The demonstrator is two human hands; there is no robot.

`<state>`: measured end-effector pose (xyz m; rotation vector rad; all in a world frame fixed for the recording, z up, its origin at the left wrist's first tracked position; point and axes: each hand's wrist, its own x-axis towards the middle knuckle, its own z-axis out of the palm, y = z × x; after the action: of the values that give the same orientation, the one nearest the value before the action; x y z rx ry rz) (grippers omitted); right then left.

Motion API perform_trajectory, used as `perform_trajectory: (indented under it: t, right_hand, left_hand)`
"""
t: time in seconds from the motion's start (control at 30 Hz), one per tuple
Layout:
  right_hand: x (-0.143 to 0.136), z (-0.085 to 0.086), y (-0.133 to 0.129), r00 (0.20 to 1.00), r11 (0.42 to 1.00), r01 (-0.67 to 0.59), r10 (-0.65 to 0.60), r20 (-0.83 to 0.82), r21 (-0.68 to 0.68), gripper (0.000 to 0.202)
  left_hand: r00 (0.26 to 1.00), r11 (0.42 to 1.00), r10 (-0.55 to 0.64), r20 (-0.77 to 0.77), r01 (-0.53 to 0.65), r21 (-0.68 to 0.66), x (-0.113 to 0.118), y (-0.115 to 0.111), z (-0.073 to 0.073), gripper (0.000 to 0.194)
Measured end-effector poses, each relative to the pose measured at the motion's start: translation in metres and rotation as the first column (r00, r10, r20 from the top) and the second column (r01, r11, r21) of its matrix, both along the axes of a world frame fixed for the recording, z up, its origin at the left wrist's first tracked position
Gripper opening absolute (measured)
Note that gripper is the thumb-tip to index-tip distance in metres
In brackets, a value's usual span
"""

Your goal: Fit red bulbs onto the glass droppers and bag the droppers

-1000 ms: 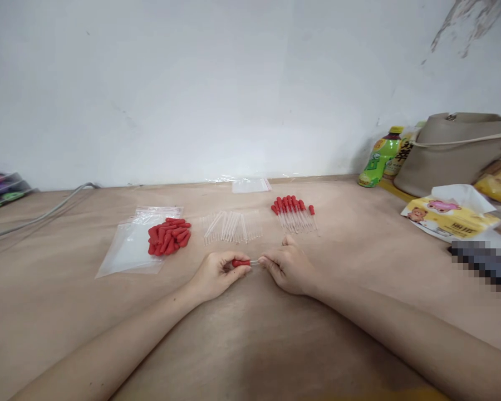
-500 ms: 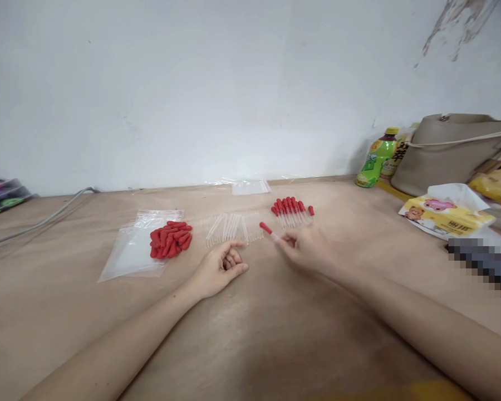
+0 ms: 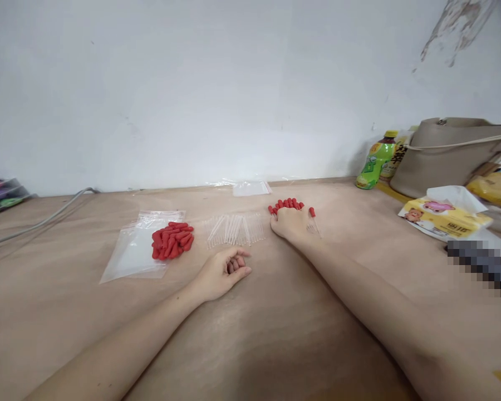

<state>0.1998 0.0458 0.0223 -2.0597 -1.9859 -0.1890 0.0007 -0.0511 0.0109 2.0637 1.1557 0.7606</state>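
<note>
My left hand [image 3: 224, 272] rests on the desk [image 3: 192, 345], fingers curled, thumb apart, near the glass tubes [image 3: 236, 229]. My right hand [image 3: 290, 223] covers part of the red-capped droppers [image 3: 290, 203]; I can't tell its grip.

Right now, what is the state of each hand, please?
Left hand: open, loosely curled, nothing seen in it.
Right hand: over the red-capped droppers; grip hidden, cannot tell.

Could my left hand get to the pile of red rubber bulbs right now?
Probably yes: the left hand looks empty, and nothing seems to stand between it and the red rubber bulbs.
</note>
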Motion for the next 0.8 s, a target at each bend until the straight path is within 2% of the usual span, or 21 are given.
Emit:
perform_trajectory:
  t: [0.17, 0.4, 0.57, 0.8]
  right_hand:
    - [0.001, -0.002, -0.003, 0.999, 1.000, -0.018, 0.018, 0.034, 0.023, 0.034]
    - [-0.012, 0.001, -0.013, 0.994, 0.993, -0.106, 0.108, -0.022, 0.056, 0.038]
    - [-0.021, -0.001, -0.010, 0.997, 0.997, -0.080, 0.079, -0.024, -0.002, 0.031]
    - [-0.015, 0.002, -0.006, 0.999, 0.998, -0.034, 0.033, -0.020, -0.047, 0.028]
  left_hand:
    - [1.000, 1.000, 0.009, -0.027, -0.009, 0.013, 0.000, 0.000, 0.000, 0.023]
    - [0.997, 0.999, 0.001, -0.076, 0.003, 0.050, 0.001, -0.001, 0.003, 0.018]
    - [0.997, 0.997, -0.010, -0.078, 0.016, 0.075, 0.001, 0.000, 0.001, 0.017]
    - [0.996, 0.998, -0.009, -0.089, 0.014, 0.059, 0.001, 0.000, 0.001, 0.018]
